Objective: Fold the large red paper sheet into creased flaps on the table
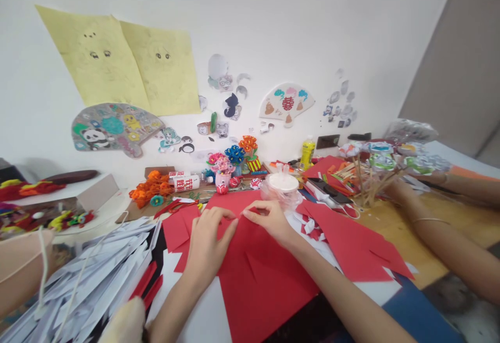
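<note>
My right hand [269, 221] is closed in a pinch, with a small bit of red paper [254, 210] showing between thumb and forefinger. Close beside it, my left hand [211, 234] curls so that thumb and forefinger nearly meet; what lies between those tips, if anything, I cannot make out. Both hands are over a large red paper sheet [269, 285], which has a short slit or crease in its middle. More red sheets lie to the right [351, 239] and left [177, 231], partly over white paper [207, 306].
Folded white paper strips [97, 270] are heaped at left. Behind my hands stand a lidded plastic cup [282, 182], a pink flower pot [222, 181] and a yellow bottle [308, 152]. Another person's arm [425, 223] reaches in at right near paper flowers on sticks [365, 181].
</note>
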Available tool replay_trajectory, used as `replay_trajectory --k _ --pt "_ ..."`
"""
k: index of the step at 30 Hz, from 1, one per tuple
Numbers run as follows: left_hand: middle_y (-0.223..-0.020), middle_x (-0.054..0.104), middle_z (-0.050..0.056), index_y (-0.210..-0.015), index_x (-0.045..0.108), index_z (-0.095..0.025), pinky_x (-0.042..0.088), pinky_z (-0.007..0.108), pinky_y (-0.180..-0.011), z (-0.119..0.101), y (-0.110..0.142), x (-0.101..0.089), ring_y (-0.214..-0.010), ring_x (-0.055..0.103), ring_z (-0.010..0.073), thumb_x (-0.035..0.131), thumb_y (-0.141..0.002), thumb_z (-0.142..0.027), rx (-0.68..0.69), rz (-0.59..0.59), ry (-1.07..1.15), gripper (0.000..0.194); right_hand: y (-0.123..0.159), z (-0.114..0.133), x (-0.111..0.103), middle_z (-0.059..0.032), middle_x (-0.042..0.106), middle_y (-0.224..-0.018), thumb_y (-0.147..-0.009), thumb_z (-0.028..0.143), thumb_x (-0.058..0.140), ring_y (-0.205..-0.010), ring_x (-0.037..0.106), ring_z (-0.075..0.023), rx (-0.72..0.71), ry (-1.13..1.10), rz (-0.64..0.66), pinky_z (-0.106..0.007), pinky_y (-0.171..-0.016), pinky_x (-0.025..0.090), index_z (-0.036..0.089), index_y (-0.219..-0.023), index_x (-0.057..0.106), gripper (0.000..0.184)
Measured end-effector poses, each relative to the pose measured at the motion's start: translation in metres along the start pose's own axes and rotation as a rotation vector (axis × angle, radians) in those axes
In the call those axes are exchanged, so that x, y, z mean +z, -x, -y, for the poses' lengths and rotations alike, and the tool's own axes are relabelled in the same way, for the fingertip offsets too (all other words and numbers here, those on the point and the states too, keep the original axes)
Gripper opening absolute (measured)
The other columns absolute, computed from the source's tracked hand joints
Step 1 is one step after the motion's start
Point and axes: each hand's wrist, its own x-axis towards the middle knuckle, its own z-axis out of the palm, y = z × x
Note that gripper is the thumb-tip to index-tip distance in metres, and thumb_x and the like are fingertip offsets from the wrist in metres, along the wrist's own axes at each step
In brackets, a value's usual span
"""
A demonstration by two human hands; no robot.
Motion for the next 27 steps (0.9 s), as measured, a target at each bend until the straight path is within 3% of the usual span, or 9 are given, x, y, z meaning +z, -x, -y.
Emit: replay_trajectory --k 8,14,19,27 --pt "-0.067 0.062 -0.001 -0.069 0.058 -0.020 0.040 0.026 -0.064 -0.006 -0.002 0.002 -0.064 0.056 0.0148 0.049 -0.074 -0.031 -0.135 0.069 0.209 0.015 0.004 0.000 0.005 -0.0038 0.068 -0.073 -0.072 0.035 0.066 -0.070 0.060 -0.0165 0.013 0.013 0.122 -0.026 -0.065 0.046 0.015 -0.074 0.070 0.020" --pt "-0.067 0.062 -0.001 -0.067 0.056 -0.020 0.040 0.025 -0.064 -0.006 -0.003 -0.001 -0.064 0.054 0.0141 0.047 -0.073 -0.028 -0.140 0.101 0.277 0.013 0.000 -0.002 0.002 -0.0050 0.069 -0.073 -0.067 0.040 0.069 -0.071 0.061 -0.0180 0.022 -0.038 0.005 -0.029 -0.068 0.047 0.016 -0.071 0.070 0.024" --pt "-0.068 0.062 -0.001 -0.067 0.054 -0.020 0.040 0.026 -0.065 -0.002 -0.004 -0.003 -0.064 0.055 0.0144 0.046 -0.073 -0.028 -0.140 0.095 0.251 0.013 -0.003 0.001 -0.002 -0.0053 0.070 -0.072 -0.063 0.042 0.072 -0.070 0.061 -0.0190 0.111 -0.115 -0.135 -0.030 -0.068 0.048 0.016 -0.070 0.070 0.027" --pt "-0.061 0.060 -0.003 -0.061 0.052 -0.021 0.040 0.024 -0.062 0.003 -0.006 -0.009 -0.061 0.054 0.0139 0.046 -0.070 -0.025 -0.150 0.072 0.219 0.011 -0.003 -0.004 0.003 -0.0066 0.071 -0.075 -0.063 0.043 0.072 -0.074 0.064 -0.0218 0.145 -0.148 -0.143 -0.032 -0.068 0.049 0.016 -0.072 0.072 0.029"
